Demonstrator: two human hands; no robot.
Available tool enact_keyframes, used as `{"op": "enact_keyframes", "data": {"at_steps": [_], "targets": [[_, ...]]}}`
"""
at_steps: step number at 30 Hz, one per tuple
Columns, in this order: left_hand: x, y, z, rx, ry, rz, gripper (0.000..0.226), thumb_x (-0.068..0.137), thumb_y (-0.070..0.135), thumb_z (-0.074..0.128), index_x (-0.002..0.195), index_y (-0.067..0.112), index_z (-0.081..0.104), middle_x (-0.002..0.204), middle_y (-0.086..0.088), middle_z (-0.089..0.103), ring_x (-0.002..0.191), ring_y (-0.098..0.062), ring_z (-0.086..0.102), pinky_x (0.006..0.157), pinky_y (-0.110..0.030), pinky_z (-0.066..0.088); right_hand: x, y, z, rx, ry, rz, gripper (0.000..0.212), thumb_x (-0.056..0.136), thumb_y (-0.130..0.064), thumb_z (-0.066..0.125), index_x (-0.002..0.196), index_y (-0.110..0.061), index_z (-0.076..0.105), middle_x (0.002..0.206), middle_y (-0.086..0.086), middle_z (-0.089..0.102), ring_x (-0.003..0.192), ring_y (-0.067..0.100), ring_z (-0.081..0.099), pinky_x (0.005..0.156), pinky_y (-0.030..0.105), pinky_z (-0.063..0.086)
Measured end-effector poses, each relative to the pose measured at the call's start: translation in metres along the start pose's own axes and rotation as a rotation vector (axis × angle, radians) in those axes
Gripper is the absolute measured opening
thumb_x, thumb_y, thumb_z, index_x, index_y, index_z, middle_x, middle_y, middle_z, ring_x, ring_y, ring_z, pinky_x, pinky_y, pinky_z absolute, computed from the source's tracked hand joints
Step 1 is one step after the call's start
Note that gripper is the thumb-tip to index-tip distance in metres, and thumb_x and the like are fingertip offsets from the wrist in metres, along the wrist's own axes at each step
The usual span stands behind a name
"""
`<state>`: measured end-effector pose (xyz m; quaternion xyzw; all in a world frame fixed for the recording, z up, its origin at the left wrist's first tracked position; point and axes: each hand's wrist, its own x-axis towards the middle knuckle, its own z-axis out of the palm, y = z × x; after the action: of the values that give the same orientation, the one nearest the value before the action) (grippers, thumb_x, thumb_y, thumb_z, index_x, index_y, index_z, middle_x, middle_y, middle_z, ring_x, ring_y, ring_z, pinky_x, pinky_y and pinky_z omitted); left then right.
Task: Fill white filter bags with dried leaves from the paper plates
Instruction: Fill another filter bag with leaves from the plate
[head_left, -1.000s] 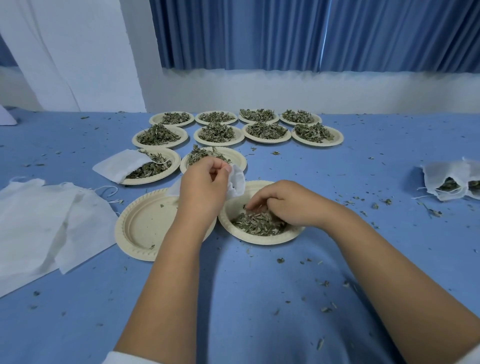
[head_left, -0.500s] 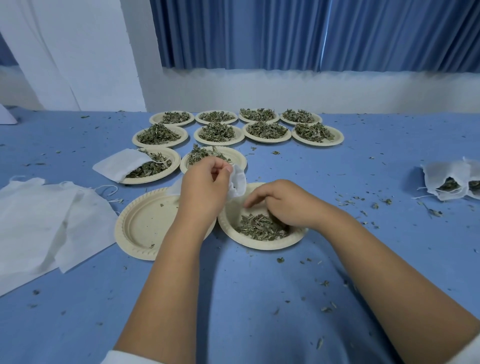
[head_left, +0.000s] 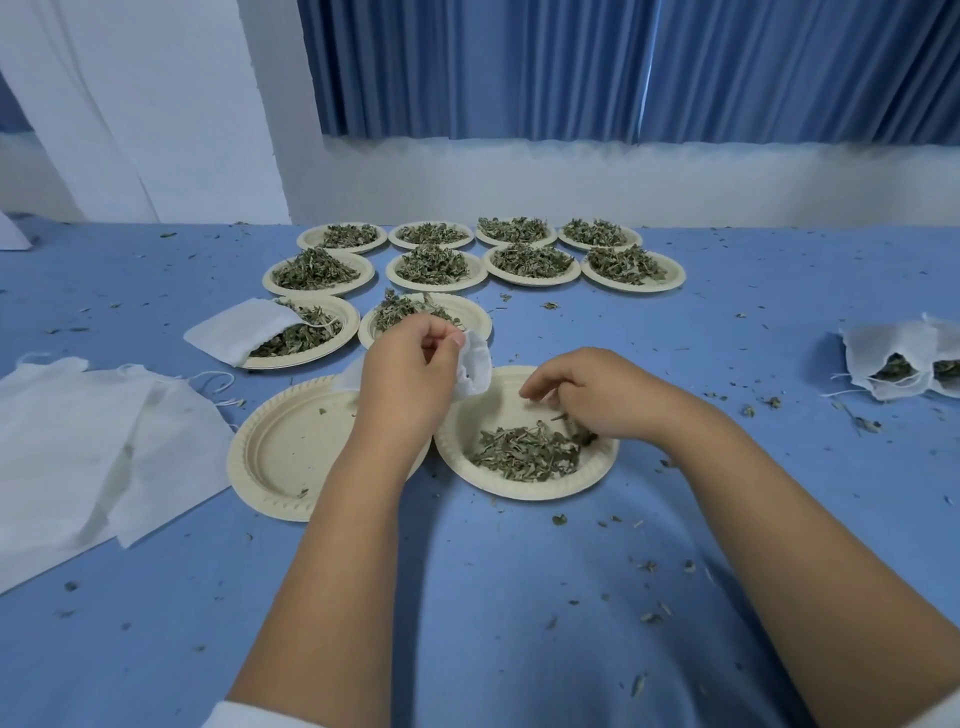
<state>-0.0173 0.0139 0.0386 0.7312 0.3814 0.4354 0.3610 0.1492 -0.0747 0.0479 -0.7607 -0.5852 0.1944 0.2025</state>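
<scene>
Blue table (head_left: 493, 597): L hand (head_left: 410, 374) pinches filter bag (head_left: 475, 364) over plate (head_left: 524, 491) rim; R hand (head_left: 597, 395) grips leaves (head_left: 524, 452) on it.

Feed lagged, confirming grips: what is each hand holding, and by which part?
Left hand pinches the white filter bag at its open rim. Right hand curls into the dried leaves; whether it grips any cannot be told.
</scene>
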Motion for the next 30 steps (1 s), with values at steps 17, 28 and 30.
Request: {"op": "enact_keyframes", "data": {"at_steps": [17, 28, 30], "targets": [[0.000, 0.001, 0.000, 0.006, -0.003, -0.004, 0.011, 0.097, 0.016, 0.057, 0.092, 0.015, 0.067, 0.082, 0.008, 0.063, 0.077, -0.010, 0.059, 0.076, -0.035, 0.054, -0.014, -0.003, -0.005, -0.078, -0.223, -0.011, 0.051, 0.083, -0.009, 0.063, 0.127, -0.035, 0.060, 0.096, -0.026, 0.052, 0.093, -0.004, 0.060, 0.062, 0.010, 0.044], [0.000, -0.001, 0.001, 0.023, -0.004, 0.012, 0.011, 0.097, 0.015, 0.057, 0.090, 0.016, 0.066, 0.080, 0.008, 0.063, 0.073, -0.008, 0.058, 0.072, -0.031, 0.052, -0.011, -0.009, 0.007, -0.108, -0.265, -0.192, 0.062, 0.082, -0.014, 0.064, 0.133, -0.046, 0.050, 0.147, -0.011, 0.036, 0.123, -0.009, 0.036, 0.096, 0.014, 0.033], [0.000, 0.000, 0.001, 0.021, -0.005, 0.010, 0.011, 0.097, 0.015, 0.057, 0.090, 0.016, 0.066, 0.080, 0.008, 0.063, 0.074, -0.009, 0.059, 0.073, -0.032, 0.053, -0.009, -0.006, 0.007, -0.119, -0.311, -0.224, 0.064, 0.083, -0.012, 0.062, 0.136, -0.045, 0.049, 0.153, -0.018, 0.026, 0.097, -0.033, 0.032, 0.082, 0.001, 0.028]]}}
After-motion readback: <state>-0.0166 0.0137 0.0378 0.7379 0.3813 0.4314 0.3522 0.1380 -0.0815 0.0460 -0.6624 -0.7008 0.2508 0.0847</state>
